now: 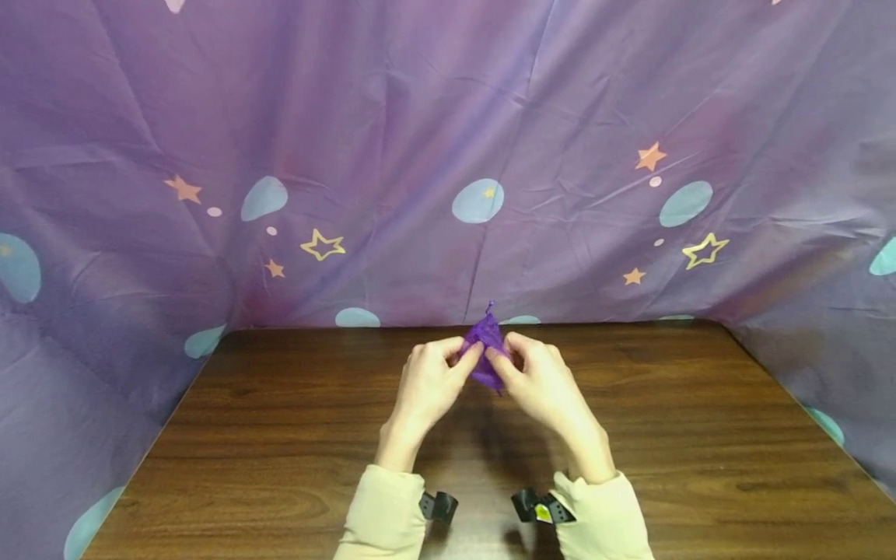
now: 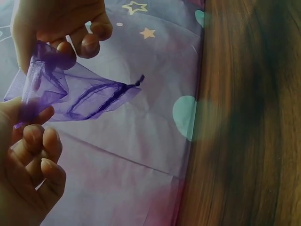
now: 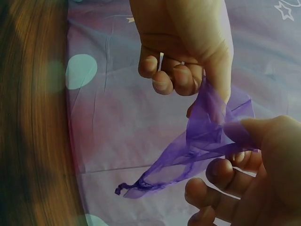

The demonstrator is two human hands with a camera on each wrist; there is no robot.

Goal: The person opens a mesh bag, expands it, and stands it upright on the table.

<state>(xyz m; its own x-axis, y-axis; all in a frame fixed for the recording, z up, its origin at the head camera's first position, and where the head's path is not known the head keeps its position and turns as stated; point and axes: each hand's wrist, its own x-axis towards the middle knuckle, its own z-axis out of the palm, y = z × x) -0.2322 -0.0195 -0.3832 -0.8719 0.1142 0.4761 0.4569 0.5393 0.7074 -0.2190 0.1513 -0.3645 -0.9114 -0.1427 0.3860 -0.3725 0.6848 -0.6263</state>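
Head view: the left hand (image 1: 430,381) and right hand (image 1: 547,379) pinch a purple pouch (image 1: 486,333) above the table (image 1: 280,435). Left wrist view: its sheer cloth seems light, soft, easily snagged. Right wrist view: a knotted cord (image 3: 118,190) sticks out; edges probably hold best.

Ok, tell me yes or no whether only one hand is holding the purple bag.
No, the head view shows the left hand and the right hand both pinching the bag.
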